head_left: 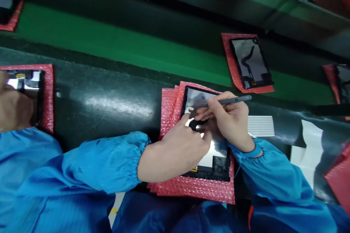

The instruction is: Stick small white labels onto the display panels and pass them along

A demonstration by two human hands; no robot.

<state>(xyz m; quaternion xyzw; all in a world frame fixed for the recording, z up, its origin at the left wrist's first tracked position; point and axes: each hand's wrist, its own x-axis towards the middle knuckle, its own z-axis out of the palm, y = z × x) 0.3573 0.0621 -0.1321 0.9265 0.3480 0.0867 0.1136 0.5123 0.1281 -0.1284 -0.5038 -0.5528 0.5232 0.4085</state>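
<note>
A display panel (209,160) with a dark frame and a shiny silver back lies on pink bubble-wrap sheets (191,189) in front of me. My right hand (231,116) grips dark grey tweezers (232,100), held like a pen, with the tips low over the panel's upper left. A small whitish bit shows by the tips; what it is I cannot make out. My left hand (177,145) rests on the panel with its fingers apart, on either side of a black flex cable (194,124). The fingers of both hands partly cover the panel's middle.
Another panel (250,62) on pink wrap sits on the green strip (123,51) behind. At left, a co-worker's hand (16,105) covers part of a wrapped panel (41,94). To the right are a white gridded sheet (261,125) and white paper (311,149). A shelf edge runs above.
</note>
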